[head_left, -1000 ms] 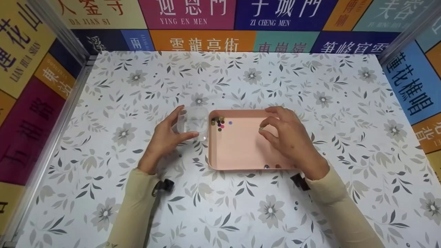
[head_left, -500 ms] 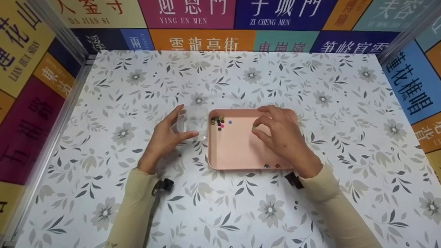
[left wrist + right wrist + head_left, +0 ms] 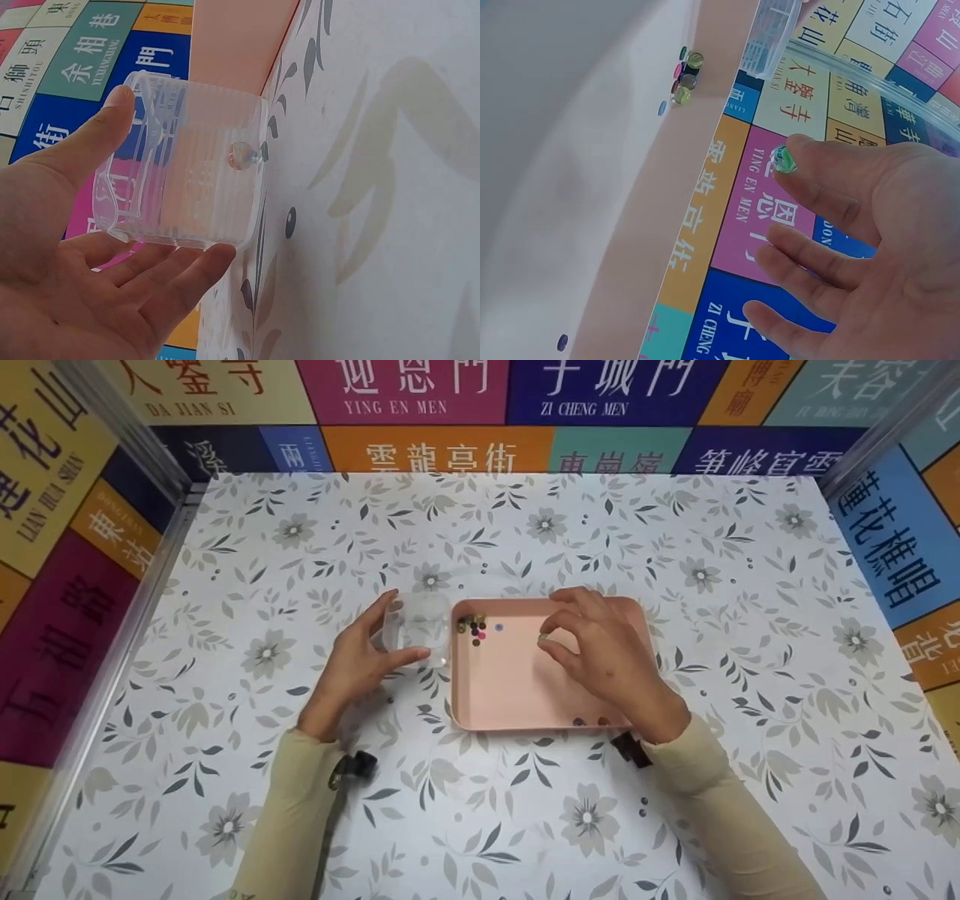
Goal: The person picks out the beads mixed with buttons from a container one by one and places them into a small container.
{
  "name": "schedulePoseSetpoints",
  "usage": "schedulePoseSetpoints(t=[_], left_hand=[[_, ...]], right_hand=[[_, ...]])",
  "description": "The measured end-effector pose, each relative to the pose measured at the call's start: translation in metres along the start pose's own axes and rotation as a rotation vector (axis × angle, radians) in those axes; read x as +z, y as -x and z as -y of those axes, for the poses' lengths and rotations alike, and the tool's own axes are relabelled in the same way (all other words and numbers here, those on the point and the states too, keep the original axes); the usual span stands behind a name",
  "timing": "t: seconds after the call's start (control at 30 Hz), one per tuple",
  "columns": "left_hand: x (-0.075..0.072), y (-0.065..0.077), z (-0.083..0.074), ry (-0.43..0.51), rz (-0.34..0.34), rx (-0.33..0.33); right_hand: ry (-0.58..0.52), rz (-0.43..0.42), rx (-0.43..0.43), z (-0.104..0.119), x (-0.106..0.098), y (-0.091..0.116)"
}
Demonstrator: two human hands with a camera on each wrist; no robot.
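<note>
My left hand (image 3: 352, 656) grips a clear plastic box (image 3: 427, 619) on the table, thumb on one side and fingers on the other. In the left wrist view a single clear round bead (image 3: 240, 155) shows inside that box. Over the pink tray (image 3: 510, 682), just right of the box, my right hand (image 3: 611, 664) pinches a shiny green glass bead (image 3: 783, 159) between thumb and index finger, the other fingers spread apart. A cluster of small coloured beads (image 3: 475, 628) lies in the tray's far left corner, with a blue one (image 3: 499, 627) beside it.
Near the tray's front edge lie a dark bead (image 3: 578, 722) and a brownish one (image 3: 604, 722). The table (image 3: 360, 532) wears a white leaf-and-flower cover. Colourful panels (image 3: 442, 450) with Chinese lettering stand behind it and at both sides.
My right hand has moved left across the tray with the green bead still pinched. The left hand and the box have stayed in place.
</note>
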State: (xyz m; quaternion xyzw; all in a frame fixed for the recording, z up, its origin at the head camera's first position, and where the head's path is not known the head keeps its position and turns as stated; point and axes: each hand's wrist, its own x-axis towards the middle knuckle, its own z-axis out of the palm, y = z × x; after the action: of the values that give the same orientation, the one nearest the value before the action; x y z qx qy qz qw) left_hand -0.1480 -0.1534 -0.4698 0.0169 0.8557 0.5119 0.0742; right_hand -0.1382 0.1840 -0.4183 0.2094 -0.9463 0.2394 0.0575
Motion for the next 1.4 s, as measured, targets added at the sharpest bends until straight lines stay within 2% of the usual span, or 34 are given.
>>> schedulePoseSetpoints(t=[0.17,0.37,0.9,1.4], left_hand=[[0.000,0.002,0.001,-0.003,-0.006,-0.009],[0.001,0.003,0.003,-0.013,-0.002,-0.032],[0.002,0.003,0.001,-0.001,-0.003,0.007],[0.001,0.001,-0.001,-0.005,-0.006,-0.007]], right_hand=[[-0.022,0.019,0.005,0.003,0.002,0.000],[-0.028,0.000,-0.013,0.004,0.003,0.000],[-0.064,0.016,-0.009,0.006,0.004,-0.004],[-0.079,0.037,0.004,0.010,0.004,-0.011]])
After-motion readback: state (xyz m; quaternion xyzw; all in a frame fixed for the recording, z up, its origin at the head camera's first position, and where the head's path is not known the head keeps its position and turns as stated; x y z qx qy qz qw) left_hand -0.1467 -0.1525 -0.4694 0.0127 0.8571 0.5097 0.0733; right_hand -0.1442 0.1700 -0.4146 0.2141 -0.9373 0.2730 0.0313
